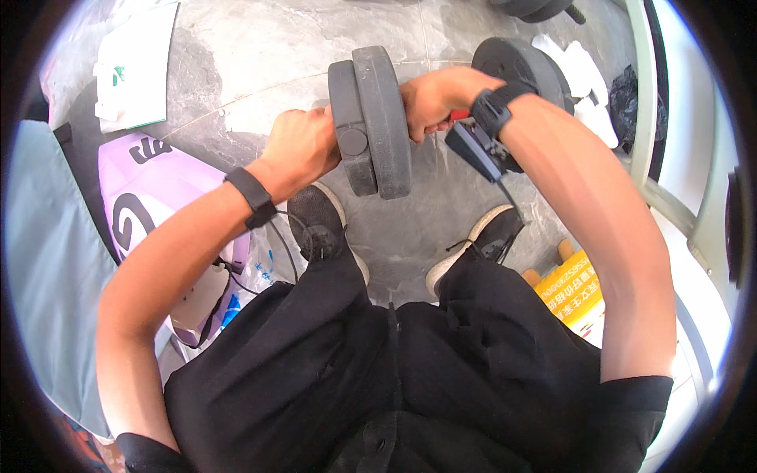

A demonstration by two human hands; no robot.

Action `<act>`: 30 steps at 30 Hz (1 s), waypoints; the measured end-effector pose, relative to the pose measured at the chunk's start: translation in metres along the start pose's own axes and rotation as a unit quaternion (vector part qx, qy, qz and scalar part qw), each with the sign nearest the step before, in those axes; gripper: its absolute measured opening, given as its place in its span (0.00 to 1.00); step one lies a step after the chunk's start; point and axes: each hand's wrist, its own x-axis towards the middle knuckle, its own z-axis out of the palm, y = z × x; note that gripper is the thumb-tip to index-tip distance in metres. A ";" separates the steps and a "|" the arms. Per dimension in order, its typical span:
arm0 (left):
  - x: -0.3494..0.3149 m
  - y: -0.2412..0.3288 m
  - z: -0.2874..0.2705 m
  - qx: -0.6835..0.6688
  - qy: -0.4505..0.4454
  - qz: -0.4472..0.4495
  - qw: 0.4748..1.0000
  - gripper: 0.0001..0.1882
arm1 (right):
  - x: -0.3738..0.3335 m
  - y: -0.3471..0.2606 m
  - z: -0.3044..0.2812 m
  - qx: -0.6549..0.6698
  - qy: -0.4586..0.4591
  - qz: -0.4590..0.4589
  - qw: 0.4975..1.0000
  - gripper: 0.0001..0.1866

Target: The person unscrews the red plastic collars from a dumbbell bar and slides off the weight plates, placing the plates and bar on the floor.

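Okay, so you've got grey floor tiles below, then two dark weight plates, edge-on and side by side. They're between your left hand, right up against one, and your right hand, curled beside the other. Can't tell what either's gripping, fingers partly hidden. Black wristbands on both arms.

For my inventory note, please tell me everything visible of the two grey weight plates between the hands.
The weight plates are two thick, matte dark grey discs, rubber- or plastic-like, upright and side by side, seen nearly edge-on over the grey floor. The left one looks smaller and has a round boss on its rim. The left hand is at their left face, the right hand at their right; exact contact is hard to tell.
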 end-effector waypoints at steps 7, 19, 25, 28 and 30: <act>0.053 -0.044 -0.036 -0.347 -0.393 -0.149 0.838 0.15 | -0.016 -0.006 0.047 -0.139 0.457 -0.123 0.870 0.07; 0.030 -0.053 -0.028 -0.295 -0.246 -0.121 0.915 0.10 | -0.016 -0.018 0.048 -0.182 0.466 -0.079 0.862 0.11; 0.025 -0.007 -0.011 -0.084 -0.060 -0.066 0.992 0.12 | -0.023 0.012 0.013 -0.035 0.243 -0.033 0.969 0.12; 0.012 -0.005 0.020 -0.013 0.115 -0.010 0.993 0.10 | -0.012 0.013 -0.002 0.035 0.021 -0.009 0.999 0.10; 0.008 -0.032 0.016 -0.168 0.008 -0.016 0.986 0.10 | -0.013 -0.007 0.030 -0.133 0.352 -0.097 0.922 0.08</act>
